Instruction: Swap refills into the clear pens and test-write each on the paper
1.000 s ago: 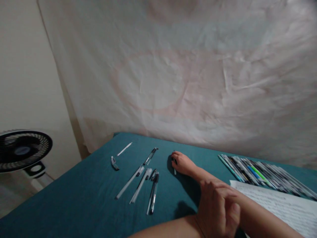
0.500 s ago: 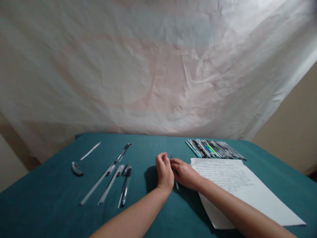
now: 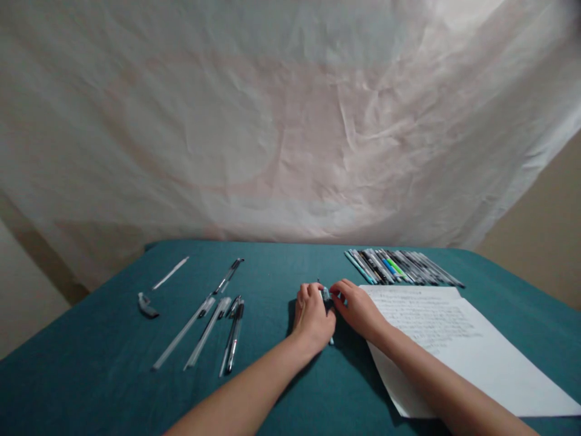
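Observation:
My left hand [image 3: 315,315] is curled, palm down, around a slim pen [image 3: 325,294] with light blue and dark parts. The pen's pale lower end pokes out beneath that hand, and the hand covers its middle. My right hand [image 3: 359,307] meets it from the right, thumb and fingertips pinched at the pen's upper part. Its wrist passes over a sheet of paper [image 3: 476,375] with handwriting on its upper half.
A row of several pens and markers [image 3: 399,266] lies behind the paper. At left are clear-barrelled pens [image 3: 232,339], pen parts [image 3: 206,333], a thin white stick [image 3: 171,272] and a small curved grey object [image 3: 147,306]. A pale sheet [image 3: 290,133] hangs behind the green-covered table [image 3: 113,375].
My left hand has turned from upright on its side to palm down over the pen. My right hand has drawn slightly right, uncovering the pen's light blue part. The view has shifted slightly.

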Motion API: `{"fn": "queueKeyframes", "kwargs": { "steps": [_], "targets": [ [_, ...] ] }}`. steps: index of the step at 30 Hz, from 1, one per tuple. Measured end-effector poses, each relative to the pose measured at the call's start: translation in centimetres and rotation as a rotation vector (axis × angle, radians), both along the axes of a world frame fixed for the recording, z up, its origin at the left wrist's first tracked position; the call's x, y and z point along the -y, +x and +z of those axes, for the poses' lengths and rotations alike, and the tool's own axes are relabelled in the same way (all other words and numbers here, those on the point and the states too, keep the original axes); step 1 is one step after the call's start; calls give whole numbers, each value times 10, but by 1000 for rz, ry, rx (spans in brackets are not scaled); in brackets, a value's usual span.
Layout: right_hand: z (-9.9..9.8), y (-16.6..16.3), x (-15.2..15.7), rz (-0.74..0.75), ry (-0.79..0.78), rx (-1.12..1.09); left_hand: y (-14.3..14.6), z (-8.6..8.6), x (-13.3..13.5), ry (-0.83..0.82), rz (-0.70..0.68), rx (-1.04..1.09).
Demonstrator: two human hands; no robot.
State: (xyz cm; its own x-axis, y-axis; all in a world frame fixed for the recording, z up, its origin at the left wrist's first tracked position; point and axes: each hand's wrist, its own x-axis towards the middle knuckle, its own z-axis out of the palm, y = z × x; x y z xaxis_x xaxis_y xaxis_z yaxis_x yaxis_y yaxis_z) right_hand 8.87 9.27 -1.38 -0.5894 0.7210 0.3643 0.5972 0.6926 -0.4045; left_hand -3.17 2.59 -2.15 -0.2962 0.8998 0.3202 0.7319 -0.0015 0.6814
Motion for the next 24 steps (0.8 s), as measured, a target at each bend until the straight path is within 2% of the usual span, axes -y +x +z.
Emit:
{"fn": "queueKeyframes", "kwargs": {
  "steps": [6,15,19,24],
  "targets": [
    [-4,-5,1,-12,-5,25,1,17,9,-177,0,-246],
    [-4,-5,3,74,48,69,-15,43,5,-480,-44,-351],
    [-4,-3,7,67,44,61,-22,44,4,-483,-49,-358],
    [-4,-2,10,49,51,0,-32,34,-2,-421,-17,-321]
  ]
}}
